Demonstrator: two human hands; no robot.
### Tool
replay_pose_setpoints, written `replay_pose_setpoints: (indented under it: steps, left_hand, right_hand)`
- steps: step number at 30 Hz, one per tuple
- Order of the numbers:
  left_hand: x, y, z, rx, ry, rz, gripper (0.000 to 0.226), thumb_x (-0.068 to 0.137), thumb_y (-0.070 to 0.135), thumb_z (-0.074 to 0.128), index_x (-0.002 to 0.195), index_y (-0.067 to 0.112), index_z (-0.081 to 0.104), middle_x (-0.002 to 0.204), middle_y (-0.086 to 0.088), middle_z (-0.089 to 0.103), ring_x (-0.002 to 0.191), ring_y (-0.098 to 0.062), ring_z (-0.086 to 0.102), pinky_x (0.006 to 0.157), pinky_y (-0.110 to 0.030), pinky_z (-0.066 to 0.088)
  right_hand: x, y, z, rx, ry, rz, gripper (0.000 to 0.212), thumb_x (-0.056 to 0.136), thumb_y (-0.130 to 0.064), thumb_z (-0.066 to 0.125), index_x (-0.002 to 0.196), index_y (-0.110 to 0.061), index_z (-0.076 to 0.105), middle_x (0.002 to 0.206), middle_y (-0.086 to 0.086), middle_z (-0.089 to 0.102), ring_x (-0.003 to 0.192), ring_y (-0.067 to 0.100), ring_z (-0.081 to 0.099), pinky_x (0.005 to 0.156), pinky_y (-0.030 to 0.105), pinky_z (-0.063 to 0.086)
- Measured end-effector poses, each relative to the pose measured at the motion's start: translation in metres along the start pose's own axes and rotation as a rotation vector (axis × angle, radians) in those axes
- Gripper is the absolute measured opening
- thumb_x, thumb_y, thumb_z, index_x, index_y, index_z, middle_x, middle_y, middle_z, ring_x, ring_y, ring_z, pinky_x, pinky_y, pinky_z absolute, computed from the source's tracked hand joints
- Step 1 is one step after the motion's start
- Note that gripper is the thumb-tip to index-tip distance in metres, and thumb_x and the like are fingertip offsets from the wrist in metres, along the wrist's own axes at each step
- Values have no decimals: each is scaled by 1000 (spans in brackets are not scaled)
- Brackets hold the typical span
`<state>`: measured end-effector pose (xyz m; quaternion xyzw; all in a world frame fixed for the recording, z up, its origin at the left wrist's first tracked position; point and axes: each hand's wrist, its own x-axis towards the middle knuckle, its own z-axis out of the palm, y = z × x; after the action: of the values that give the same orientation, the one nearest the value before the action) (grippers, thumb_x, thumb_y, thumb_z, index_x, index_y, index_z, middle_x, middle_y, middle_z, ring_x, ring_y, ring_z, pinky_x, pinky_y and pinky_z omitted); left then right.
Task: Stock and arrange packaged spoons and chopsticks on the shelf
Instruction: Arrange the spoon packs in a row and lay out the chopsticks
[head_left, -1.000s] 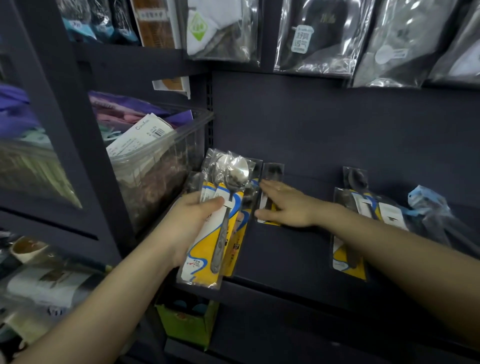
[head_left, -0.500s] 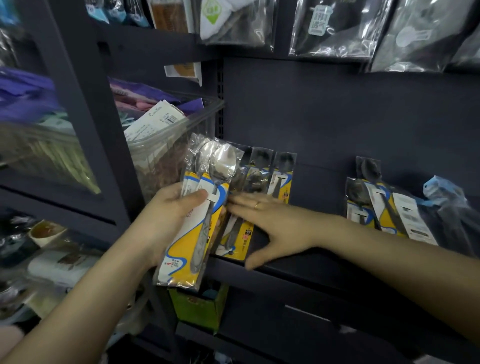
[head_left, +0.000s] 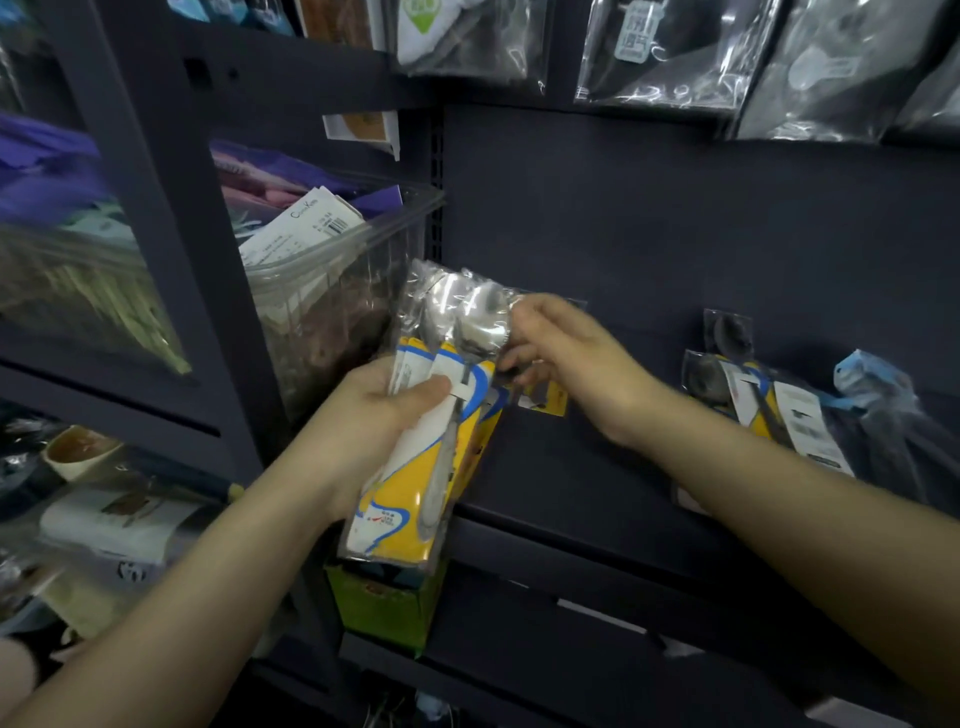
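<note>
Left fingers (head_left: 415, 395) clamped round glossy yellow-and-white spoon packs (head_left: 415, 467), right fingers (head_left: 519, 358) pinching their tops.

Bare shelf (head_left: 597, 467) lies open between the plastic bin (head_left: 332, 291) and the spoon packs (head_left: 769, 410) at right.

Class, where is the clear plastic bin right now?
In the head view, the clear plastic bin sits left of centre, just left of the spoon packs.
</note>
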<state>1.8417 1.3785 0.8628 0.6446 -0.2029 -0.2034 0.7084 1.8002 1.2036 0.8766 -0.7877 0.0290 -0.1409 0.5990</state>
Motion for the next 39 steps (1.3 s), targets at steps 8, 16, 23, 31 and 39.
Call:
replay_pose_setpoints:
  steps: [8,16,23,31,39]
  left_hand:
    - [7,3,8,-102,49,-141,30,93,16,44,72,7,63,53,-5,64,50,-17,60,54,-21,48]
    - [4,-8,-5,-192,-67,-211,25,91,11,42,96,-1,63,80,-21,64,53,-24,62,48,-28,55]
    - [6,-7,-7,-174,-57,-189,25,93,10,40,96,0,63,72,-13,72,53,-21,67,47,-27,55]
    - [12,-12,-9,-62,-18,-117,19,90,9,50,95,1,67,70,-10,73,58,-20,68,53,-25,56]
    - [14,-10,6,23,-31,-28,19,88,9,54,80,16,70,69,0,75,62,-13,69,66,-28,55]
  right_hand:
    - [16,10,-31,-54,154,235,18,91,-10,54,74,-16,53,65,2,51,50,11,45,36,14,34]
    - [27,30,-42,-135,188,414,13,87,-7,61,78,-8,52,63,6,52,51,12,47,35,12,43]
    - [32,41,-35,-382,242,377,18,86,-7,61,74,-8,48,65,11,55,50,18,57,55,30,56]
    - [-21,22,-23,-1034,-264,-159,92,80,-49,62,147,-5,17,158,8,12,145,19,9,110,17,6]
    - [-20,18,-13,-666,-50,-153,49,91,-40,44,127,-8,51,125,7,56,117,14,49,98,17,35]
